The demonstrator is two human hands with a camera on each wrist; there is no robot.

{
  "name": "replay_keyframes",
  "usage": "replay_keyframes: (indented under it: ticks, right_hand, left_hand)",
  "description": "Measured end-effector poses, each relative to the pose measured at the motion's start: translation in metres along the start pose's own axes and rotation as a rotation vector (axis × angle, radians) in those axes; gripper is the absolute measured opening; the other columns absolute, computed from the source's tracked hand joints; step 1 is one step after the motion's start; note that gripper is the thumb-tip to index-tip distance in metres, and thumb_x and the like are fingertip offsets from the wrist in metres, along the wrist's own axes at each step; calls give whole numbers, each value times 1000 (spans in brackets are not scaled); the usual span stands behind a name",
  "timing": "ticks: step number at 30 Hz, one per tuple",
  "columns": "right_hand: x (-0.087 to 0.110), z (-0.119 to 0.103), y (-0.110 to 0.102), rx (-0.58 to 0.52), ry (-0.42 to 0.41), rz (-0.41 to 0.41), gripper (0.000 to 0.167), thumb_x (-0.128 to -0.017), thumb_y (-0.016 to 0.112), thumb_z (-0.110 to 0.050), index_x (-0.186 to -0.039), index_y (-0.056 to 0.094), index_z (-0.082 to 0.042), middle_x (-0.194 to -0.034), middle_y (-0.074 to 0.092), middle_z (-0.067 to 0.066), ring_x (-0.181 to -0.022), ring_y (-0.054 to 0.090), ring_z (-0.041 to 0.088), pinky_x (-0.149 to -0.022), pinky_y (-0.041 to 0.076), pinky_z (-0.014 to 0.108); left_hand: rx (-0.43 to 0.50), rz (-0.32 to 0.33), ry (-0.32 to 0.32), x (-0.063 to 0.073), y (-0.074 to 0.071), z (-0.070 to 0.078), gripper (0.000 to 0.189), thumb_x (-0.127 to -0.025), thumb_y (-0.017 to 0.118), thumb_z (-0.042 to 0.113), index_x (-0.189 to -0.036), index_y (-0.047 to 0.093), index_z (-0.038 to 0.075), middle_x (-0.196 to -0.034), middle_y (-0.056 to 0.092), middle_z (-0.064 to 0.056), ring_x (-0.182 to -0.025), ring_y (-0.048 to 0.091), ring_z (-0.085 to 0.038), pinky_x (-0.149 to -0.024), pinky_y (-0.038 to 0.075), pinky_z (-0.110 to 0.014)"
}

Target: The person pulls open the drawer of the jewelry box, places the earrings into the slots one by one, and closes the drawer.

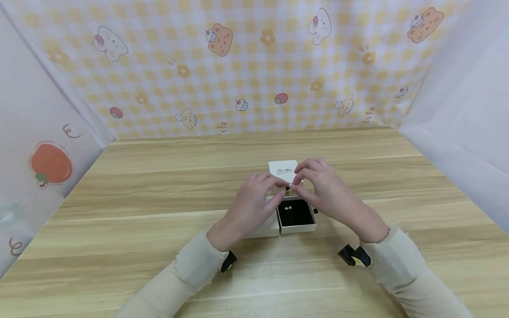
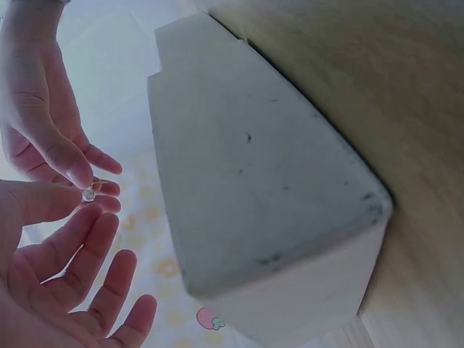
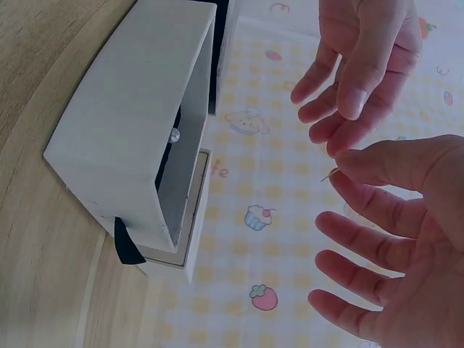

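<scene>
Both hands meet above a small open jewellery box (image 1: 298,229) with a black lining. Between thumb and index finger my right hand (image 1: 324,187) pinches a tiny earring (image 2: 88,194), which has a clear or pearly bead and a thin gold wire. From the other side, my left hand (image 1: 252,201) reaches in with its index fingertip right at the earring. In the right wrist view the left thumb stands apart from that finger. Another small earring (image 1: 288,208) with a pearl lies on the black lining.
A white box part (image 1: 260,229) stands against the open box's left side. Behind is a white piece with printed lettering (image 1: 282,168). A black ribbon tab (image 3: 129,243) sticks out of the open box's side. A patterned cloth (image 1: 254,66) hangs behind the wooden table (image 1: 119,247).
</scene>
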State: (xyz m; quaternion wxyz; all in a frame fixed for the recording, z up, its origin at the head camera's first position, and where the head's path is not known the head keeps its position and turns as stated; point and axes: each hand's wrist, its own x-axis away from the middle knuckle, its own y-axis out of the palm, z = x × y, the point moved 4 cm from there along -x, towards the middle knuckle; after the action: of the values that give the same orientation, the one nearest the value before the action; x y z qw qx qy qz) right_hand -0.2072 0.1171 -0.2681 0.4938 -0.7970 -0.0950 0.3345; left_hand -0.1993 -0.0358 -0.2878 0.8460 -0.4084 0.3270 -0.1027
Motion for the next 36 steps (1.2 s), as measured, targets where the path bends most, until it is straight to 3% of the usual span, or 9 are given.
replay_keyframes:
  ticks: [14, 36]
  right_hand:
    - [-1, -11, 1, -12, -55, -11, 7, -82, 70, -13, -79, 65, -9, -107, 61, 10, -103, 50, 26, -88, 45, 42]
    - [1, -14, -1, -4, -84, 18, 5, -79, 72, -7, -79, 68, -9, -105, 61, 9, -103, 50, 27, -89, 43, 45]
  left_hand:
    - [23, 38, -12, 1, -2, -2, 13, -90, 62, 21, -94, 69, 11, -92, 67, 2, -96, 58, -18, -89, 45, -39]
    - [90, 26, -46, 0, -3, -1, 9, -88, 62, 18, -91, 67, 11, -88, 65, 3, -91, 57, -15, -86, 45, -33]
